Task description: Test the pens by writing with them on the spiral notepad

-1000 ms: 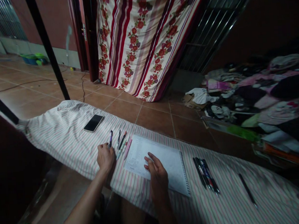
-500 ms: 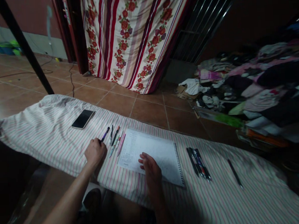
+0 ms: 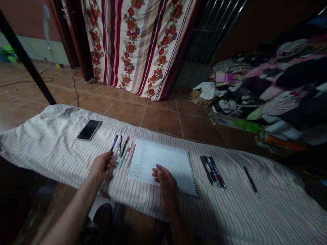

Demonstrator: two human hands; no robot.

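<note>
A red-and-white floral curtain (image 3: 135, 46) hangs above a brown tiled floor (image 3: 126, 107), with a heap of clothes (image 3: 285, 93) to its right. In front runs a long counter draped in a striped cloth (image 3: 235, 214).

On the cloth lies a spiral-bound notebook (image 3: 165, 157), its wire coil along the right edge. Faint lines of writing fill the left part of the page, with a darker mark near its lower left corner; all of it is too small and dim to read. Any lettering on the pens is likewise too small to make out.

The left hand (image 3: 102, 165) pinches the lower end of a purple pen (image 3: 114, 143) between its fingertips, left of the notebook. The right hand (image 3: 166, 179) is half open over the notebook's near part, fingers loosely bent and slightly apart; whether it touches the paper cannot be told.

Between the purple pen and the notebook, a pink pen (image 3: 131, 155) lies beside several other pens. A smartphone (image 3: 89, 130) with a dark screen lies farther left. Right of the notebook are a cluster of dark pens (image 3: 214, 172) and, well apart, a single black pen (image 3: 250, 180).
</note>
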